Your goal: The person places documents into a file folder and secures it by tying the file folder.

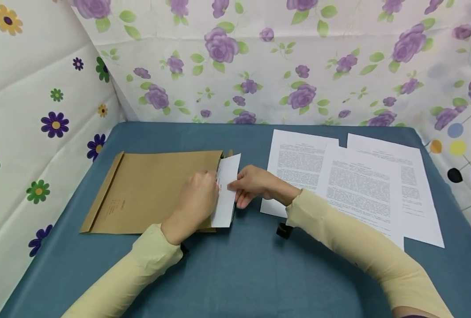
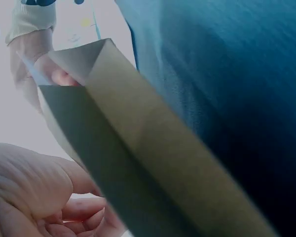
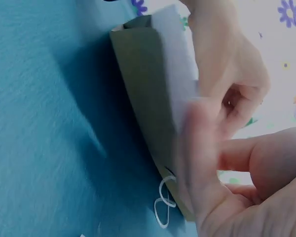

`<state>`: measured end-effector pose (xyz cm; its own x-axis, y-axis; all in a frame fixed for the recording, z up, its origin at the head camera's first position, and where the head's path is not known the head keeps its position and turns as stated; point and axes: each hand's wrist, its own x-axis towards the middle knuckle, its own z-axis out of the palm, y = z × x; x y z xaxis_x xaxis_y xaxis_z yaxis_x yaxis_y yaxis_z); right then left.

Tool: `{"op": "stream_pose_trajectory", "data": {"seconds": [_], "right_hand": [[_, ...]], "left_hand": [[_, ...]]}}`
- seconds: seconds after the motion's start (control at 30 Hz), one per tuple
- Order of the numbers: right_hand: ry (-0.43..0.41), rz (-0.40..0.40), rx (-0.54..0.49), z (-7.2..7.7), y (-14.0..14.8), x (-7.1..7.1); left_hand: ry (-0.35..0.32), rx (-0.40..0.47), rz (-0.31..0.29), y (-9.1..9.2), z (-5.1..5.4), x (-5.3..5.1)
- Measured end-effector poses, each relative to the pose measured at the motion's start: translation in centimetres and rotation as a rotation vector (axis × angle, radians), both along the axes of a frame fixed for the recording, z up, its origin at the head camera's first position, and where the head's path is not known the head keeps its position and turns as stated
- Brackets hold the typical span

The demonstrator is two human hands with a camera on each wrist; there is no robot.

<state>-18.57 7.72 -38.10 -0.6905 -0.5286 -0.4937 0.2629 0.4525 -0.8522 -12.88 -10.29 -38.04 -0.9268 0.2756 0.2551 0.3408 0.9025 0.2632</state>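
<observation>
A brown paper envelope (image 1: 160, 190) lies on the table, its open end toward the right. White paper (image 1: 226, 194) sticks out of that opening. My left hand (image 1: 197, 198) grips the upper edge of the envelope's mouth with curled fingers; the left wrist view shows its fingers (image 2: 89, 215) against the envelope's side (image 2: 133, 118). My right hand (image 1: 255, 185) pinches the outer edge of the white paper, thumb side on top. The right wrist view shows this hand blurred beside the paper (image 3: 175, 64), and a white string (image 3: 165, 200) hangs at the envelope's edge.
Several printed sheets (image 1: 358, 194) overlap on the right of the blue-covered table (image 1: 251, 274), partly under my right forearm. Flowered cloth (image 1: 219, 79) hangs behind the table, with another patterned cloth (image 1: 40, 145) on the left.
</observation>
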Motion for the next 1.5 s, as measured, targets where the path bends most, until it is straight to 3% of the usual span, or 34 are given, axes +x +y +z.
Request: {"op": "stream_pose_trajectory", "data": {"seconds": [0.13, 0.23, 0.47, 0.9, 1.1, 1.27, 1.37, 1.5], "right_hand": [[-0.084, -0.004, -0.022, -0.2, 0.3, -0.2], [-0.118, -0.030, -0.050, -0.6, 0.2, -0.3], [-0.218, -0.063, -0.094, -2.7, -0.3, -0.6], [-0.119, -0.022, -0.101, -3.8, -1.9, -0.6], [-0.087, -0.004, -0.100, -3.8, -1.8, -0.5], [-0.094, 0.023, -0.089, -3.6, -1.6, -0.8], [-0.106, 0.042, -0.078, -3.5, -1.5, -1.3], [-0.101, 0.048, -0.072, -3.5, -1.7, -1.9]], "left_hand": [[-0.025, -0.051, 0.002, 0.5, 0.0, 0.1], [-0.003, -0.087, -0.011, 0.9, -0.1, 0.0], [0.018, -0.128, -0.024, 1.5, -0.9, -0.2], [0.034, -0.082, -0.012, 2.3, -0.9, -0.1], [-0.044, -0.209, 0.028, 2.6, -0.9, -0.3], [-0.146, -0.282, -0.004, 3.1, 0.3, -0.4], [-0.144, -0.315, -0.024, 3.5, 0.7, -0.3], [-0.108, -0.395, 0.016, 4.0, 0.7, -0.3]]}}
